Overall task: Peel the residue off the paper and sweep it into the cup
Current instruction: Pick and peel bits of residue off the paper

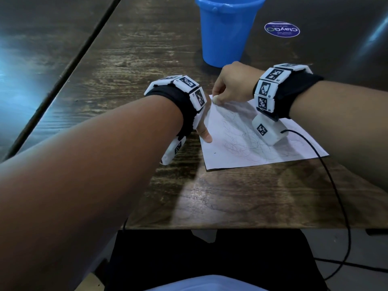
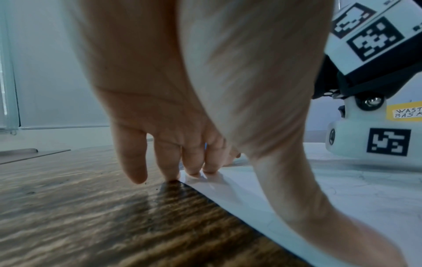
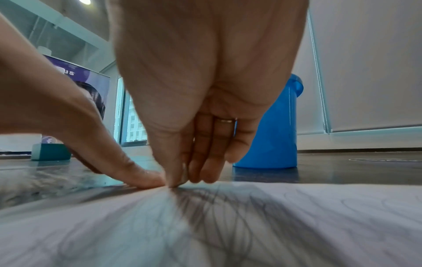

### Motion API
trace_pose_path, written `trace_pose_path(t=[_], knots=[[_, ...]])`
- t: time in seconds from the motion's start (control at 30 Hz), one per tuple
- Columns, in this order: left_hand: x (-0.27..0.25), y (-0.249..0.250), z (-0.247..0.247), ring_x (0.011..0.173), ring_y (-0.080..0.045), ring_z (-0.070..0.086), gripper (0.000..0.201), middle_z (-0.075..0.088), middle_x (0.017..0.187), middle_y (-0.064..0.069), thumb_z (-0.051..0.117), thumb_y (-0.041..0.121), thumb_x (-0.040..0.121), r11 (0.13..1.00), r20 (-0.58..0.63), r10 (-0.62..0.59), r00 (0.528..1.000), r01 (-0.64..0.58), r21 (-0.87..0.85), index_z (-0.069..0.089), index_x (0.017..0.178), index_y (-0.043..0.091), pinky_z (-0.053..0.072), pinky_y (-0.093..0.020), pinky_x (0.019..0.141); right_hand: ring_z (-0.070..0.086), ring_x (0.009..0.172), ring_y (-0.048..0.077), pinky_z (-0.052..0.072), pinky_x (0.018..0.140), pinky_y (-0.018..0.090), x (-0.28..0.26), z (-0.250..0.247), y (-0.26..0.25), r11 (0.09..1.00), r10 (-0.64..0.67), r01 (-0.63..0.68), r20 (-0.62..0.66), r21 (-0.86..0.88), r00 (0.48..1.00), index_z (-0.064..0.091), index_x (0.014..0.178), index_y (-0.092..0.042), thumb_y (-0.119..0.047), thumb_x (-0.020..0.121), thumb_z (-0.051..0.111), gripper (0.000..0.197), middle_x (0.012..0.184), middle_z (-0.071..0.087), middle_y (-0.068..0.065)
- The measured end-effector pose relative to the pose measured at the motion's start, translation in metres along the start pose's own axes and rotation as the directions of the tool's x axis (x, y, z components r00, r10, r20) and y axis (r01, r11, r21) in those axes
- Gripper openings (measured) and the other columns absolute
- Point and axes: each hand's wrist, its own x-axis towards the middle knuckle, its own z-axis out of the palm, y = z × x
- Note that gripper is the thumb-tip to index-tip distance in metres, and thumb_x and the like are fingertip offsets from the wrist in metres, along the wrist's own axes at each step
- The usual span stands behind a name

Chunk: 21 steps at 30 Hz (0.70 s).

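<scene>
right hand [image 1: 233, 87] pinches a far corner of the scribbled paper [image 1: 241, 148], likely to lift it; left hand [image 2: 173, 112], unclenched, pins its edge to the table [image 1: 147, 59].
</scene>
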Motion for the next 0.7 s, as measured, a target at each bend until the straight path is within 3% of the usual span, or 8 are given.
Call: trace_pose_path(t=[0.13, 0.17, 0.23, 0.33, 0.43, 0.53, 0.63, 0.7], knots=[[-0.006, 0.000, 0.000, 0.120, -0.033, 0.060, 0.136, 0.058, 0.140, -0.011, 0.060, 0.094, 0.034, 1.000, 0.011, -0.011, 1.000, 0.011, -0.011, 0.050, 0.139, 0.008, 0.049, -0.047, 0.099, 0.064, 0.073, 0.013, 0.057, 0.070, 0.036, 0.002, 0.005, -0.003, 1.000, 0.000, 0.000, -0.044, -0.009, 0.999, 0.080, 0.086, -0.018, -0.026, 0.088, 0.070, 0.013, 0.074, 0.071, -0.008], [-0.006, 0.000, 0.000, 0.123, -0.033, 0.059, 0.136, 0.057, 0.142, -0.012, 0.062, 0.093, 0.036, 1.000, -0.003, -0.009, 1.000, 0.009, -0.028, 0.048, 0.142, 0.009, 0.048, -0.047, 0.101, 0.063, 0.072, 0.010, 0.056, 0.069, 0.033, 0.000, 0.005, -0.003, 1.000, -0.018, 0.018, -0.027, -0.002, 0.999, 0.080, 0.085, -0.019, -0.026, 0.088, 0.069, 0.013, 0.074, 0.071, -0.009], [-0.003, -0.002, 0.002, 0.127, -0.034, 0.055, 0.123, 0.053, 0.146, -0.013, 0.072, 0.083, 0.054, 0.999, -0.017, -0.001, 1.000, 0.001, -0.037, 0.042, 0.147, 0.009, 0.046, -0.047, 0.104, 0.063, 0.074, 0.006, 0.051, 0.067, 0.026, -0.004, 0.001, -0.001, 0.998, -0.057, 0.056, 0.059, 0.013, 0.997, 0.081, 0.086, -0.024, -0.028, 0.087, 0.071, 0.010, 0.076, 0.072, -0.013], [0.001, -0.001, 0.001, 0.120, -0.033, 0.060, 0.108, 0.060, 0.136, -0.013, 0.075, 0.078, 0.061, 1.000, -0.014, 0.005, 1.000, -0.005, -0.005, 0.050, 0.140, 0.009, 0.047, -0.042, 0.094, 0.065, 0.080, 0.006, 0.048, 0.067, 0.021, -0.010, -0.004, 0.001, 0.996, -0.085, 0.084, 0.174, 0.011, 0.981, 0.081, 0.090, -0.026, -0.033, 0.086, 0.074, 0.010, 0.082, 0.075, -0.013], [0.003, 0.001, 0.001, 0.112, -0.030, 0.061, 0.102, 0.062, 0.128, -0.011, 0.075, 0.075, 0.065, 1.000, 0.011, 0.012, 1.000, -0.012, 0.015, 0.051, 0.137, 0.006, 0.043, -0.037, 0.083, 0.066, 0.079, 0.009, 0.054, 0.071, 0.028, -0.011, -0.002, 0.003, 0.997, -0.072, 0.075, 0.100, -0.022, 0.992, 0.081, 0.089, -0.023, -0.031, 0.087, 0.072, 0.012, 0.082, 0.075, -0.010], [0.003, 0.001, 0.001, 0.110, -0.030, 0.059, 0.105, 0.060, 0.129, -0.013, 0.073, 0.075, 0.066, 1.000, 0.002, 0.009, 1.000, -0.009, 0.017, 0.047, 0.139, 0.005, 0.041, -0.038, 0.083, 0.065, 0.077, 0.014, 0.058, 0.075, 0.039, -0.008, 0.003, 0.002, 0.996, -0.040, 0.038, -0.027, -0.075, 0.999, 0.080, 0.090, -0.020, -0.029, 0.088, 0.067, 0.016, 0.082, 0.074, -0.007], [0.004, 0.001, 0.000, 0.110, -0.032, 0.062, 0.104, 0.062, 0.126, -0.012, 0.072, 0.079, 0.062, 0.999, 0.015, 0.004, 1.000, -0.005, 0.035, 0.052, 0.133, 0.004, 0.044, -0.039, 0.084, 0.064, 0.079, 0.019, 0.057, 0.073, 0.040, -0.006, 0.005, 0.000, 0.991, -0.043, 0.035, -0.055, -0.132, 0.998, 0.080, 0.092, -0.021, -0.027, 0.088, 0.064, 0.017, 0.085, 0.074, -0.005], [0.004, 0.000, 0.000, 0.110, -0.031, 0.063, 0.104, 0.064, 0.124, -0.011, 0.073, 0.080, 0.060, 0.999, 0.021, 0.001, 1.000, -0.002, 0.043, 0.055, 0.130, 0.006, 0.044, -0.037, 0.082, 0.063, 0.075, 0.016, 0.055, 0.071, 0.036, -0.007, 0.004, 0.000, 0.991, -0.063, 0.061, -0.012, -0.122, 0.998, 0.080, 0.090, -0.020, -0.026, 0.089, 0.065, 0.016, 0.081, 0.072, -0.008]])
